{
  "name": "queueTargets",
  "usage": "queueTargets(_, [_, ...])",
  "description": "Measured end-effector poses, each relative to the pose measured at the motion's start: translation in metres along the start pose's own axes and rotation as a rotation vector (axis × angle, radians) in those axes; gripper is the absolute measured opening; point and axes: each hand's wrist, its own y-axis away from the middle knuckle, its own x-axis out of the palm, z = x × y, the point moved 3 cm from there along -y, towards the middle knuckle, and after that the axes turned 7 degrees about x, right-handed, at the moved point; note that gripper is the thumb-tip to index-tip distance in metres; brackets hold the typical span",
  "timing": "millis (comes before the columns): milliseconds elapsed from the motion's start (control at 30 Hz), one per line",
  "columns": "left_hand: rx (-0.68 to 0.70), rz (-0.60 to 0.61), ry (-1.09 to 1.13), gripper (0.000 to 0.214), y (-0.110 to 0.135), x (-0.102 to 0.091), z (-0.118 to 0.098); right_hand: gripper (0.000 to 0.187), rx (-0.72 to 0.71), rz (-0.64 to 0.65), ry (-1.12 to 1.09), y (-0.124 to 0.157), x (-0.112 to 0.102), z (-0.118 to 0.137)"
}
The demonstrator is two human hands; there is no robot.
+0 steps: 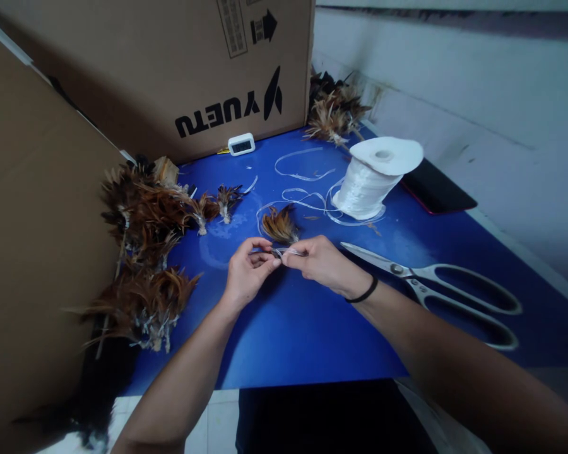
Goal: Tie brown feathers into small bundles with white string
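Both hands meet over the blue table, close to a small bunch of brown feathers (280, 226). My left hand (250, 268) pinches something thin at the base of the bunch, where feather stems and white string come together. My right hand (319, 261), with a black band at the wrist, is closed on the white string (289, 251) at the same spot. The string's loops lie on the table behind the hands, beside a spool of white string (369, 183). What exactly sits between the left fingertips is partly hidden.
Large open scissors (430, 277) lie right of my right hand. Tied feather bunches (156, 302) are heaped on the left, more feathers (336, 110) at the back. A small white digital clock (241, 145) stands before a cardboard box (146, 63). A dark phone (438, 186) lies behind the spool.
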Motion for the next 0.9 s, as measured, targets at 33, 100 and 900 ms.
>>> queueTargets(33, [0.015,-0.018,-0.013,0.034,0.0,-0.001,0.0,0.024,0.017,0.005,-0.031,0.0,0.001,0.0])
queueTargets(100, [0.083,-0.063,-0.1,0.027,0.002,-0.002,-0.003,0.025,0.044,0.016,-0.1,0.0,0.002,-0.001])
queueTargets(900, [-0.055,-0.207,0.194,0.02,0.012,0.012,-0.007,0.022,-0.379,-0.215,0.146,0.006,0.012,0.008])
